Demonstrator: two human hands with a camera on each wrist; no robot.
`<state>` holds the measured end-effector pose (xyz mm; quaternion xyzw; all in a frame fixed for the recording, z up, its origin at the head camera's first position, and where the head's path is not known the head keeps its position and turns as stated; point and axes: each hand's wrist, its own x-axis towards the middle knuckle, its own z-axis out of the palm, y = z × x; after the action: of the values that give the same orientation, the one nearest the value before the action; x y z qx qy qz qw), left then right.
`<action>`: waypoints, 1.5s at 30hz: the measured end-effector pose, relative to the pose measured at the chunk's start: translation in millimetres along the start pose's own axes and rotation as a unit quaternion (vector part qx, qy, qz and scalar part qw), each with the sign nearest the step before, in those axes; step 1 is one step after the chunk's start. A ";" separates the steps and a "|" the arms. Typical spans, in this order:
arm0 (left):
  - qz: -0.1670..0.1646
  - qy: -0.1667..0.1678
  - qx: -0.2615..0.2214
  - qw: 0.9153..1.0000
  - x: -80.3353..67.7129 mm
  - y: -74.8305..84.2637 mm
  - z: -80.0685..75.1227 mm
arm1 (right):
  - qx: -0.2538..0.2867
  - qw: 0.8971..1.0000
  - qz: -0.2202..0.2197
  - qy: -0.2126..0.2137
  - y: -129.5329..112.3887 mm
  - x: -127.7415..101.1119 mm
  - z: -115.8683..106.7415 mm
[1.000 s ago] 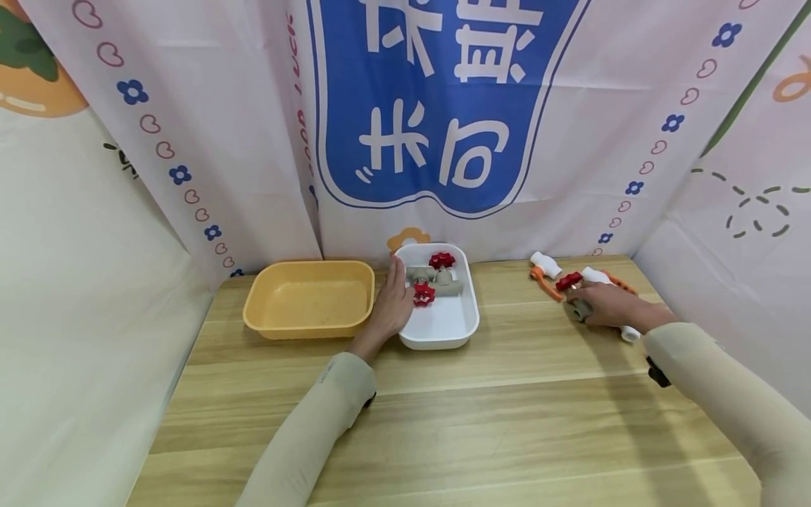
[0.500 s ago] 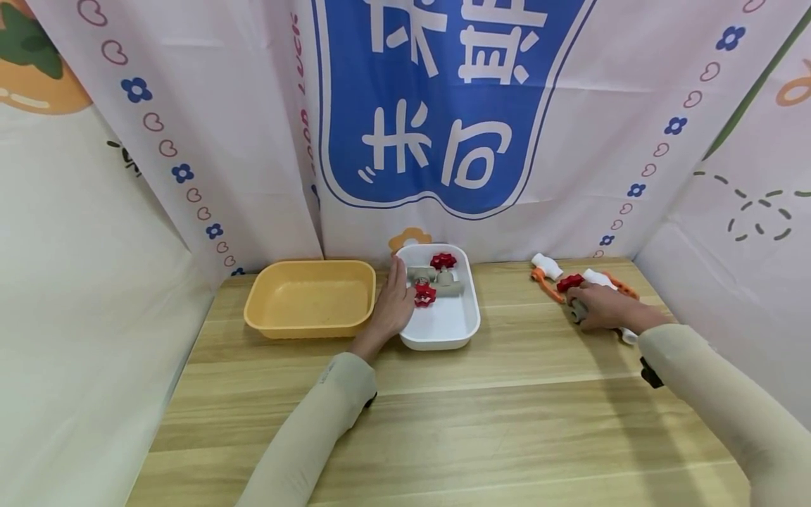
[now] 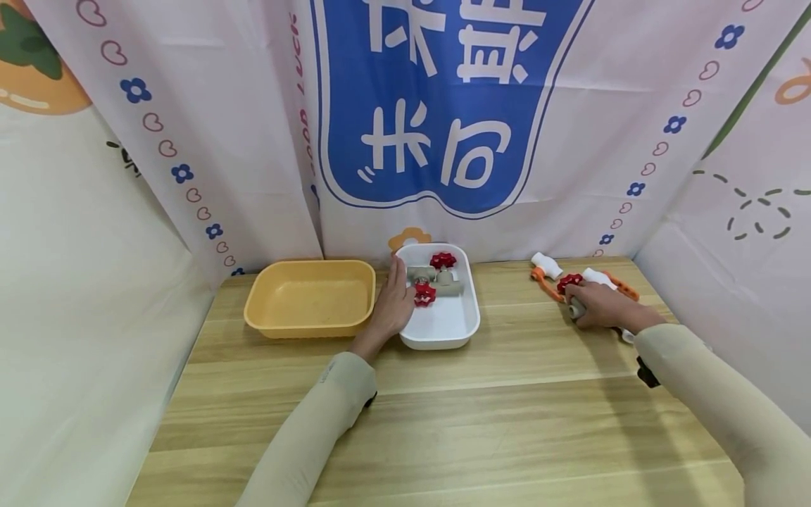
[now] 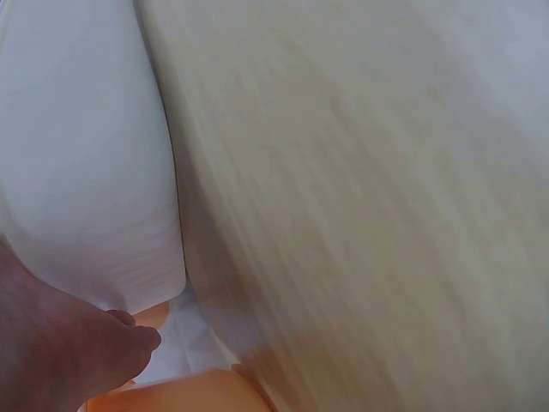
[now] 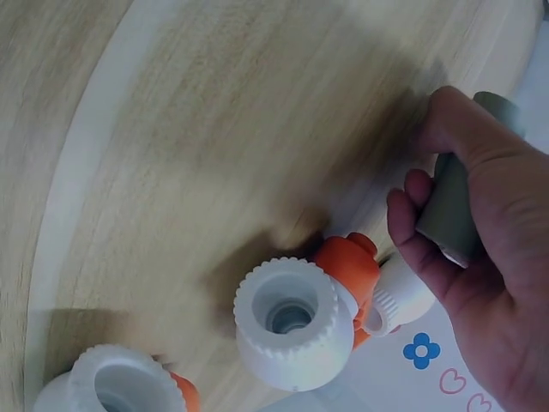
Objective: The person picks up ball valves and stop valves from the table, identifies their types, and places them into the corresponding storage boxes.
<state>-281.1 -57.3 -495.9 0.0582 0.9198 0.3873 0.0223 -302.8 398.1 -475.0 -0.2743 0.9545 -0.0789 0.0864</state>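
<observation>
On the tabletop [image 3: 443,415], toward the far right corner, I log my right hand [image 3: 602,308]: fingers curled round a grey valve [image 3: 575,304] with a red handwheel [image 3: 569,282], the grey body gripped in the palm as the right wrist view shows.

Item, loose fittings: white and orange pipe valves [image 3: 550,271] lying on the wood just beside and partly under that hand; in the right wrist view one white ribbed collar [image 5: 292,313] sits close below the fingers, its open bore facing the camera, with an orange body behind it.

Item, white tray [image 3: 450,331]: at the back centre of the tabletop, holding two grey valves with red handwheels [image 3: 434,278] in its far half.

Item, left hand [image 3: 393,306]: fingers straight, laid flat against the tray's left rim, holding nothing. The left wrist view is blurred; I can only make out what is probably the tray's white wall and a fingertip beside it.

Item, yellow tray [image 3: 310,324]: just left of the white tray, the left hand between the two.

Item, backdrop: printed cloth [image 3: 443,105] with a blue panel, hanging behind the tabletop.
</observation>
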 end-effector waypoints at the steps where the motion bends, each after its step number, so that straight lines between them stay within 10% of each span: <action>1: 0.000 0.000 0.000 1.000 0.0 0.0 0.1 | 0.001 1.000 0.001 0.001 0.0 0.1 0.2; 45: 0.005 -0.001 0.017 1.000 0.1 1.3 -1.1 | 0.016 0.999 0.020 0.034 -20.7 0.3 -28.6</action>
<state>-281.2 -57.2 -494.2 0.0638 0.9258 0.3721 0.0207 -298.4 383.6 -443.1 -0.2511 0.9607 -0.1017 0.0600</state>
